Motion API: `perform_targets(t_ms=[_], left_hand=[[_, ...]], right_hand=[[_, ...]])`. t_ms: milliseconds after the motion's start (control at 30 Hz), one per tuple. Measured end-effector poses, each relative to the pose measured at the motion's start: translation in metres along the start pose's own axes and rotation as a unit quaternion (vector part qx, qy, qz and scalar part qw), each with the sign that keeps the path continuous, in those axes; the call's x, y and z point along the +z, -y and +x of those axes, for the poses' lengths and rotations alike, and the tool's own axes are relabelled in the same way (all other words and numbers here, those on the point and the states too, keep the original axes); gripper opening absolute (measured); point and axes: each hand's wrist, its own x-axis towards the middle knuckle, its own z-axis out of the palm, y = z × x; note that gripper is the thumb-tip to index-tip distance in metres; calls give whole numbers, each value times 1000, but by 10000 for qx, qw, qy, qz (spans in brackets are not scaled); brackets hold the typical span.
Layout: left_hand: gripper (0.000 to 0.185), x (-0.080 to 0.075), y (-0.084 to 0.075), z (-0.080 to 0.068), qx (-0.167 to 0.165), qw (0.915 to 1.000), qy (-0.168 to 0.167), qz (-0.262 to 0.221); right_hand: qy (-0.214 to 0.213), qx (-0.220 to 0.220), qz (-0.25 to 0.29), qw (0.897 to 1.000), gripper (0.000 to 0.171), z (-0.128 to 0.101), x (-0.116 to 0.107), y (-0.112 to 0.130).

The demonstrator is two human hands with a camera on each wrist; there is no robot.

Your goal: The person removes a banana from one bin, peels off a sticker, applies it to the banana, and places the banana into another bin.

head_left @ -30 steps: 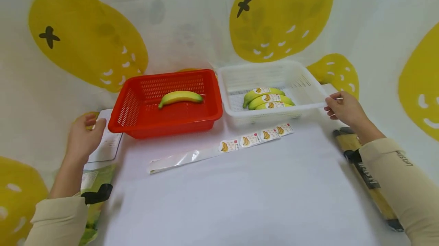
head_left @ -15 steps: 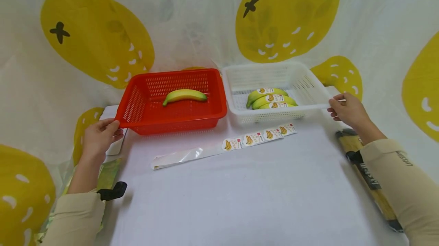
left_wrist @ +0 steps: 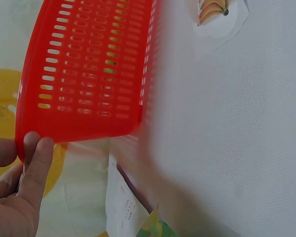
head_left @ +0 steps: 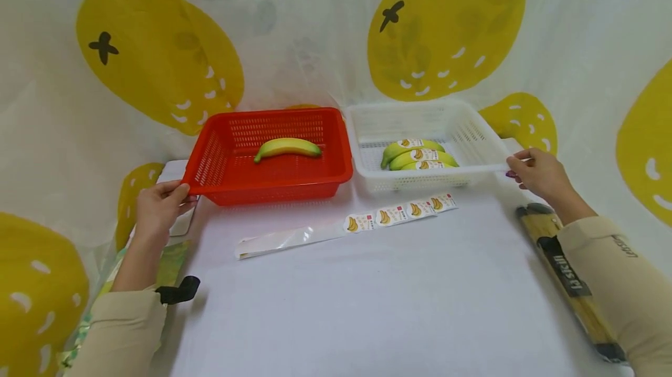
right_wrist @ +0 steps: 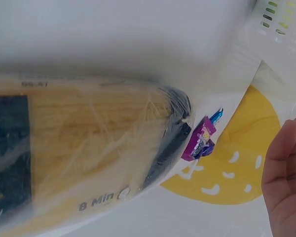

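My left hand (head_left: 157,209) grasps the red basket's (head_left: 231,187) near-left corner; it holds 1 banana (head_left: 287,147). My right hand (head_left: 538,174) grasps the white basket's (head_left: 488,146) right rim.

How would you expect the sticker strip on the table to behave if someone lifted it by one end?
The sticker strip looks thin and flat, so it would probably droop. Its clear, glossy tail suggests it is light and may feel slick. A push would likely slide or buckle it.

Bright, even light; blurry wrist views
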Motion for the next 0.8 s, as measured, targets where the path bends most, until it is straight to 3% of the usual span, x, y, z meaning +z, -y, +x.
perform_targets(t_ms=[167,300,433,567,700,800], left_hand=[[52,1,1,1,53,10000,2,-3],[52,0,2,2,1,9999,-26,-97],[53,-8,4,1,53,9995,-105,-283],[53,-9,4,1,124,9995,-137,-242],[51,-4,4,0,186,9997,-106,-92],[49,0,6,-2,276,9995,-92,-140]], right_hand=[[-246,-245,-729,9967,61,0,-7,9],[-447,-623,-1021,9918,57,9,-15,41],[-351,-1173,-1034,9871,54,32,-15,109],[162,-1714,-778,9820,56,51,-4,188],[801,-2319,-268,9691,55,70,30,262],[1358,-2458,-30,9597,56,82,68,306]])
